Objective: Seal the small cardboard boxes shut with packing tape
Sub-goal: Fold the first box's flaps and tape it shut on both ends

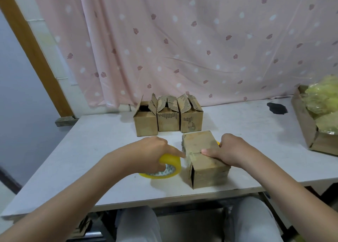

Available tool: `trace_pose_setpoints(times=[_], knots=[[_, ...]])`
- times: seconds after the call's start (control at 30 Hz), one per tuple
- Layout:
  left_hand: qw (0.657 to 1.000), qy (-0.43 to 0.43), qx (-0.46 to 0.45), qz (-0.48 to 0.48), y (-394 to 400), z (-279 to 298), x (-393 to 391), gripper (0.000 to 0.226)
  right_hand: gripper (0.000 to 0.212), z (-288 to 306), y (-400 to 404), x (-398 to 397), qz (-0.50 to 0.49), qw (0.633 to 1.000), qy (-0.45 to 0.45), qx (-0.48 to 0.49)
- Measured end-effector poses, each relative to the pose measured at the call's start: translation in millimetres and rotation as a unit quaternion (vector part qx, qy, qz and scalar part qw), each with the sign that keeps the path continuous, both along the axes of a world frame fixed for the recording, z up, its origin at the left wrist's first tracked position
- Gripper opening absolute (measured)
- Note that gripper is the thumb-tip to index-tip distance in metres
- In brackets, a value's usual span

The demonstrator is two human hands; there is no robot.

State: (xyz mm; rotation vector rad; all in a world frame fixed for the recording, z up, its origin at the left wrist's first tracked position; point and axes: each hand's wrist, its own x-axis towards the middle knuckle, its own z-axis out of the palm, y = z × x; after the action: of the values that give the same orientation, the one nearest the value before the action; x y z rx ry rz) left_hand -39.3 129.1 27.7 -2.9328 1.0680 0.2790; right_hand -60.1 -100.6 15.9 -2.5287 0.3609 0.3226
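Note:
A small closed cardboard box [203, 159] lies near the front edge of the white table [91, 141]. My right hand [226, 150] holds its right side, thumb pressed on the top seam. My left hand [153, 150] grips a yellow roll of packing tape [164, 168] just left of the box, with the forefinger pointing at the seam. Three small cardboard boxes with raised flaps [145, 119], [167, 116], [191, 115] stand in a row behind. A bit of yellow shows behind my right hand.
A large open carton [309, 130] with yellow-green plastic-wrapped contents sits at the table's right edge. A dark patch [277, 108] marks the far right of the tabletop. A pink patterned curtain [182, 40] hangs behind. My knees show under the front edge.

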Motion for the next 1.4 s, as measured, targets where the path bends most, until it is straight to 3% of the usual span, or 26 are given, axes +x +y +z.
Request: trace_pose_setpoints(times=[0.13,0.27,0.43,0.53,0.67,0.77,0.93,1.13,1.2,1.3,1.37,1.4], knots=[[0.999,-0.03,0.014,-0.024,-13,-2,-3,0.062,0.05,3,22,-7,0.02,0.997,-0.007,-0.077],[0.999,-0.023,0.011,-0.02,-13,-1,-2,0.065,0.037,38,41,-21,0.122,0.984,0.035,-0.125],[1.0,0.007,0.004,-0.004,-5,1,6,0.067,0.053,68,52,-23,0.206,0.965,0.089,-0.135],[1.0,0.002,-0.001,-0.003,-3,0,9,0.064,0.064,61,56,-10,0.248,0.942,0.115,-0.195],[1.0,0.001,0.008,-0.002,-6,-1,8,0.064,0.081,42,57,18,0.233,0.93,0.15,-0.241],[1.0,0.01,-0.01,0.006,-2,2,5,0.065,0.071,36,57,28,0.25,0.921,0.181,-0.235],[0.998,0.015,-0.053,0.023,4,4,1,0.06,0.044,35,63,34,0.192,0.944,0.183,-0.198],[0.997,0.014,-0.071,0.022,1,1,0,0.049,0.062,63,70,28,0.242,0.907,0.228,-0.261],[0.997,0.012,-0.077,0.027,3,0,1,0.049,0.051,57,74,33,0.255,0.906,0.22,-0.257],[0.995,0.0,-0.09,0.031,9,-1,3,0.049,0.016,42,78,45,0.239,0.919,0.21,-0.232],[0.994,-0.006,-0.107,0.037,15,-2,4,0.05,0.013,53,81,40,0.243,0.916,0.209,-0.241],[0.993,-0.002,-0.115,0.04,17,-3,4,0.051,0.022,62,82,33,0.256,0.911,0.211,-0.247]])
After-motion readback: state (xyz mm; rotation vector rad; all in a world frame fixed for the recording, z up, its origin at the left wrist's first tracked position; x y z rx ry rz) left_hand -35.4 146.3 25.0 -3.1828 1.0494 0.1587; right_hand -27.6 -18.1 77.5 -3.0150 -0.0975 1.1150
